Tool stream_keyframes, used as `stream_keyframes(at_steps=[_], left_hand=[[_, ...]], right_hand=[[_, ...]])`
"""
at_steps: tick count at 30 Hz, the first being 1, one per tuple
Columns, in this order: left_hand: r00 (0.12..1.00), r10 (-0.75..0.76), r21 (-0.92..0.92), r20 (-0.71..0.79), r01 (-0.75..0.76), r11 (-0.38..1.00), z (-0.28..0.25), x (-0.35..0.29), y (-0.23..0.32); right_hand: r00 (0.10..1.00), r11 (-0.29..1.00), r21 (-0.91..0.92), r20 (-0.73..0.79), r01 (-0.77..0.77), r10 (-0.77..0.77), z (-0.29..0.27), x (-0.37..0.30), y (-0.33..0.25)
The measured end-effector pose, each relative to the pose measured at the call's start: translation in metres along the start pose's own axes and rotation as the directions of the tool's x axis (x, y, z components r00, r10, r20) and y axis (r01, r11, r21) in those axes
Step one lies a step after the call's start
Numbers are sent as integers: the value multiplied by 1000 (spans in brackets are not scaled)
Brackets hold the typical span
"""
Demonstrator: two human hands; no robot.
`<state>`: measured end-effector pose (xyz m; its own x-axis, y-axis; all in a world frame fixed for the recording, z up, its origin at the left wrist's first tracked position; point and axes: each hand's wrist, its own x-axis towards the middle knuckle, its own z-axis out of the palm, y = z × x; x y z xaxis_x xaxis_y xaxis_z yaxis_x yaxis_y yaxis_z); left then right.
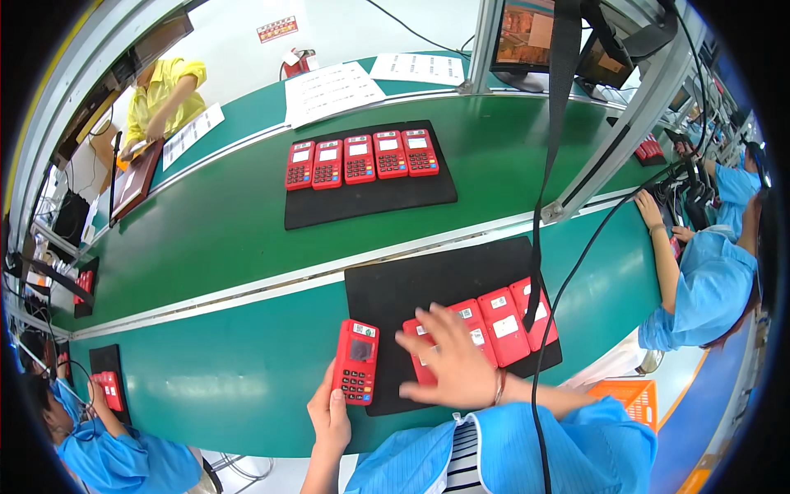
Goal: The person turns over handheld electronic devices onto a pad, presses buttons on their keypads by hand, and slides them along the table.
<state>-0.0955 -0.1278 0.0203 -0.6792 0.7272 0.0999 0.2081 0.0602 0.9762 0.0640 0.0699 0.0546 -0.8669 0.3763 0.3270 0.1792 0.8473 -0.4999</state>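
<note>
We could pass a hand leftward across the smooth teal-green tabletop point(247, 370); on our right, the flat black hanging strap point(561, 78) and the thin black cable point(535, 403) hang before the rectangular red plastic card terminals point(517, 350).

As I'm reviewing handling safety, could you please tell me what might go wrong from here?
The left hand holds the red terminal by its lower left edge, so it could slip. The hanging black cable crosses the right forearm in this view and might snag it.
</note>
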Motion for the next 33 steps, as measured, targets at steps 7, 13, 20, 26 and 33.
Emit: stream_keyframes(at_steps=[7,13,20,26,33], left_hand=[[991,-105,239,89,81,968,-13,9,2],[1000,-8,162,-2,8,987,-14,13,-11],[989,85,248,117,-112,962,-17,29,-18],[1000,-4,226,5,3,974,-12,40,-5],[884,-447,-421,135,460,782,-7,58,12]], right_hand=[[984,983,88,90,-160,152,-7,-28,-7],[920,724,588,99,-361,379,1,-29,-17],[966,969,-35,-84,-246,243,-25,-44,3],[848,740,523,-61,-423,527,-35,-45,13],[951,924,-225,-66,-311,304,-59,-61,27]])
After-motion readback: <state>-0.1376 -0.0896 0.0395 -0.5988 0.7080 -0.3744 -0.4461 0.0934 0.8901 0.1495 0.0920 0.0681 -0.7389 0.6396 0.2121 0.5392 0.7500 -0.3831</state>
